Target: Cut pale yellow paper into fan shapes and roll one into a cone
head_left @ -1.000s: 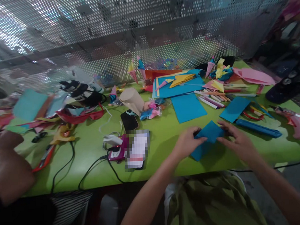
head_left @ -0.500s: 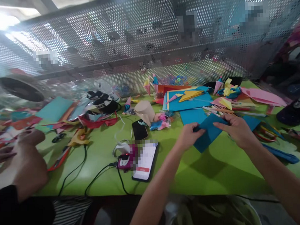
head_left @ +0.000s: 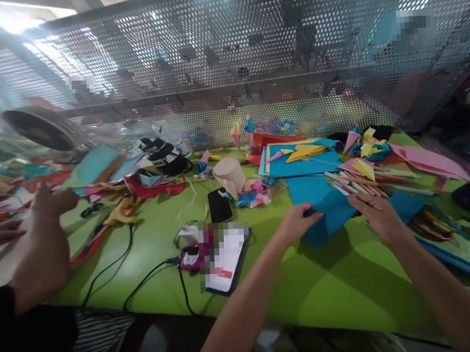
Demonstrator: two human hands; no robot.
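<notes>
The blue sheet [head_left: 332,218] is at four o'clock, its nine-o'clock side pinched between the left hand's [head_left: 295,224] thumb and fingers; the right hand's [head_left: 377,214] nearly closed fingertips seemingly grip its two-o'clock corner.

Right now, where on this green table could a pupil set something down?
The table is bare below the held blue paper, between the forearms, and between two black cables. The far side is crowded with stacked sheets and pens.
</notes>
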